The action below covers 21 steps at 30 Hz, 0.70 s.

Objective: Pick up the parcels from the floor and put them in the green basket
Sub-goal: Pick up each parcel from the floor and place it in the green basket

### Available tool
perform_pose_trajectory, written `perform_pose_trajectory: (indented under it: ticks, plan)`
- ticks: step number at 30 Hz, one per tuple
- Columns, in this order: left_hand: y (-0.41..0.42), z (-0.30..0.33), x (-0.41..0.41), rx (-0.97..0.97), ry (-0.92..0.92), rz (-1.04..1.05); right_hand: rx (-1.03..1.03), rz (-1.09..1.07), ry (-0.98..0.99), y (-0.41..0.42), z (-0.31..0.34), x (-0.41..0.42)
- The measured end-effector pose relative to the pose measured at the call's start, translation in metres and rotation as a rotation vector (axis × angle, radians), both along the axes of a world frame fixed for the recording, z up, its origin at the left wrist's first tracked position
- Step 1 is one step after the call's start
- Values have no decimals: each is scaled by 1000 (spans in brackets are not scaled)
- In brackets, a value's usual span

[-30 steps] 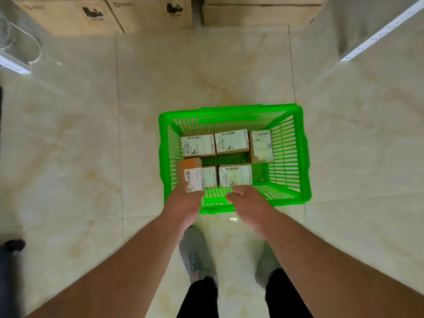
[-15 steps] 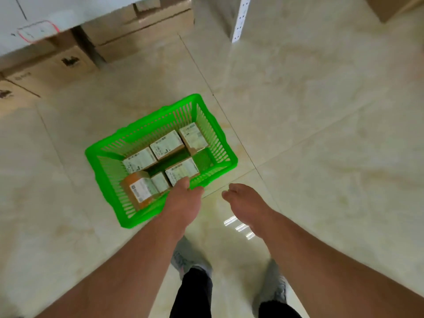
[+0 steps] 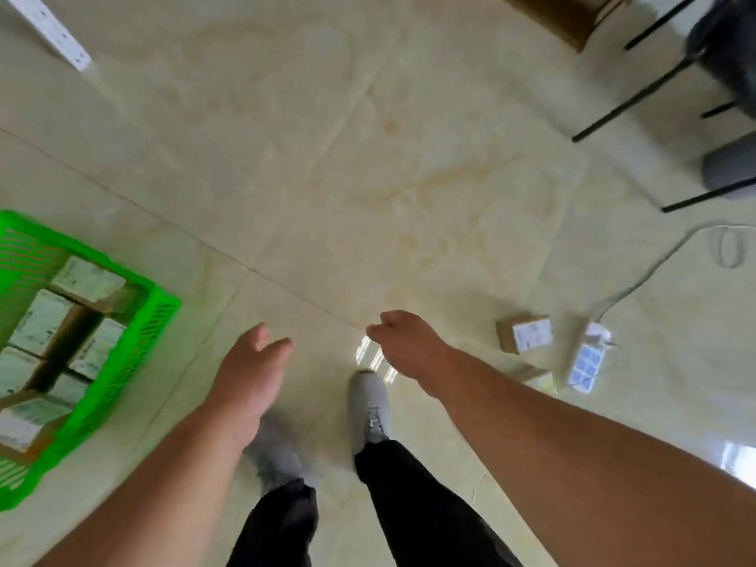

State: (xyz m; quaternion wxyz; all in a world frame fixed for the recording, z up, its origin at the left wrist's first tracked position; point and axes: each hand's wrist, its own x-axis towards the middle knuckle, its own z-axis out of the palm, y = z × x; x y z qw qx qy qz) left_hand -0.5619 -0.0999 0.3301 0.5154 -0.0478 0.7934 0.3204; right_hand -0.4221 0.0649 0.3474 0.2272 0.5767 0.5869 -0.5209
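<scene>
Both hands empty above the glossy tiled floor (image 3: pixel 409 178). Left hand (image 3: pixel 249 376) loosely open, fingers extended and slightly spread, holding nothing. Right hand (image 3: pixel 403 343) half curled, fingers bent inward with nothing between them. At the left edge, green basket (image 3: pixel 135 354) on the floor, several labelled cardboard parcels (image 3: pixel 41 321) lying inside, blurred. Well apart from it, on the right, one small labelled parcel (image 3: pixel 525 332) on the tiles just beside a white power strip (image 3: pixel 585 362); another parcel (image 3: pixel 536 374) partly hidden behind the right forearm. Grey shoes (image 3: pixel 368 403) and black trousers below. Black chair legs (image 3: pixel 638 96) at upper right.
</scene>
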Motion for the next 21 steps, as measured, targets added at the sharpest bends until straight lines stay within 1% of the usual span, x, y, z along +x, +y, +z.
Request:
perform_pose_trajectory:
  ticks: [2,3,5,6,8,12,15,21]
  plan:
    - [28,4,25,5,-17,-70,23,-89,-34,15,3,41]
    - [40,5,38,2,-31,-106,4,-145,-58,20,3,60]
    - [60,4,61,-10,-12,-215,24,-239,-76,25,1,97]
    - [68,5,73,1,-6,-281,32,-289,-78,25,0,115]
    - [81,4,93,38,-18,-340,26,-379,-87,21,-6,148]
    - [88,3,132,64,-49,-390,12,-455,-115,6,-14,208]
    - [96,1,162,60,-77,-472,22,-526,-137,-3,-27,248]
    - [114,-29,244,25,-101,-565,-4,-612,-185,-3,-57,328]
